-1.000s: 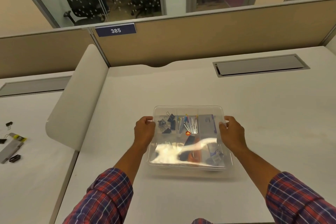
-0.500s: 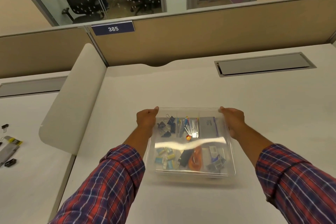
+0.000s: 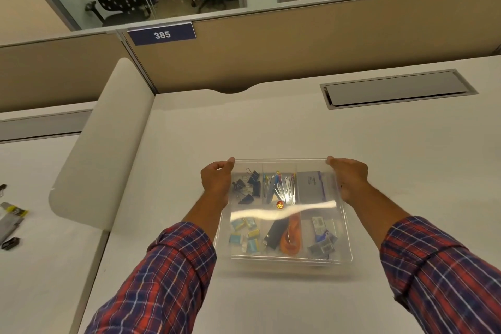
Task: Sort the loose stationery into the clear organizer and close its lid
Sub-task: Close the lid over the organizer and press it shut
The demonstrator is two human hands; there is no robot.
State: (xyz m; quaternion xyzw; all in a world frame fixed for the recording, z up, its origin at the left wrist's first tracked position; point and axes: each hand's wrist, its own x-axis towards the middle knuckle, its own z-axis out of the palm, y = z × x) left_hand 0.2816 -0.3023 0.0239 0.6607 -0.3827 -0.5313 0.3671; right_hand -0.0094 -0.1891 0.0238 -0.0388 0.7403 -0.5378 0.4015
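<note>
The clear organizer (image 3: 347, 241) sits on the white desk in front of me, its clear lid lying flat over it. My left hand (image 3: 217, 183) grips the far left corner and my right hand (image 3: 351, 179) grips the far right corner. Through the lid I see black binder clips (image 3: 249, 184), paper clips and metal pieces (image 3: 279, 187), a grey pad (image 3: 310, 188), small coloured erasers (image 3: 245, 236), a black and orange lanyard (image 3: 287, 233) and staple boxes (image 3: 321, 238).
A rounded white divider (image 3: 100, 149) separates this desk from the left desk, where a grey stapler-like item (image 3: 10, 222) and loose black clips (image 3: 10, 243) lie. A tan partition with tag 385 (image 3: 161, 34) bounds the far edge. A grey cable hatch (image 3: 395, 91) is at the back right.
Both hands slid from the organizer's mid sides up to its far corners. The lid went from raised and tilted to lying flat on the box.
</note>
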